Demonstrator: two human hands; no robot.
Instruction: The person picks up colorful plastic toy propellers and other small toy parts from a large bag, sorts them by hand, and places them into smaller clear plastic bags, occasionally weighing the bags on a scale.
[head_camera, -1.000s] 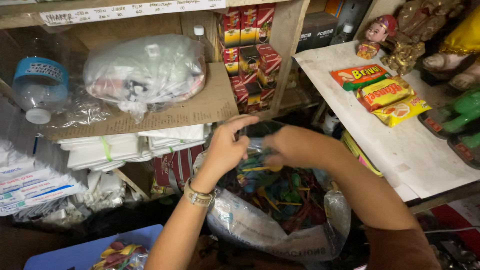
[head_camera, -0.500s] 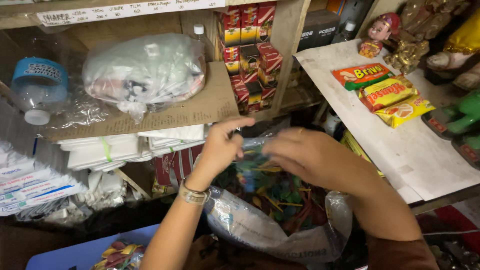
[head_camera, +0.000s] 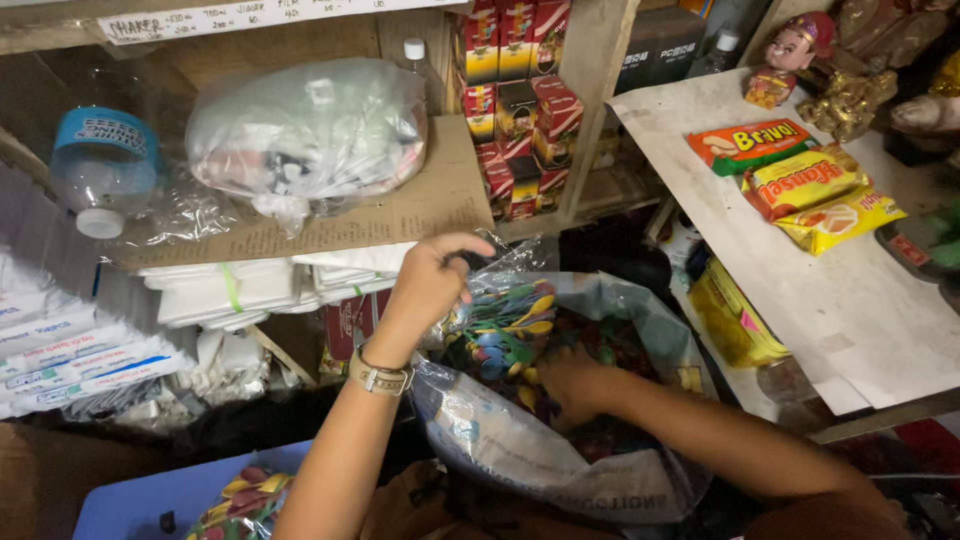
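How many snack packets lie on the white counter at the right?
3, side by side: an orange-and-green packet farthest back, a yellow-and-red packet in the middle, a yellow packet nearest. Others may be hidden.

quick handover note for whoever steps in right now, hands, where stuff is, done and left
Left hand: raised at the rim of the large clear plastic bag, fingers pinching its edge and holding it open.
Right hand: reached down inside the bag, among the small colourful plastic pieces; whether it grips any cannot be told.
Bag sits low in front of the person, below the cardboard-lined wooden shelf.
Done: bag open, hand in.
Left: nothing is out of the bag yet.
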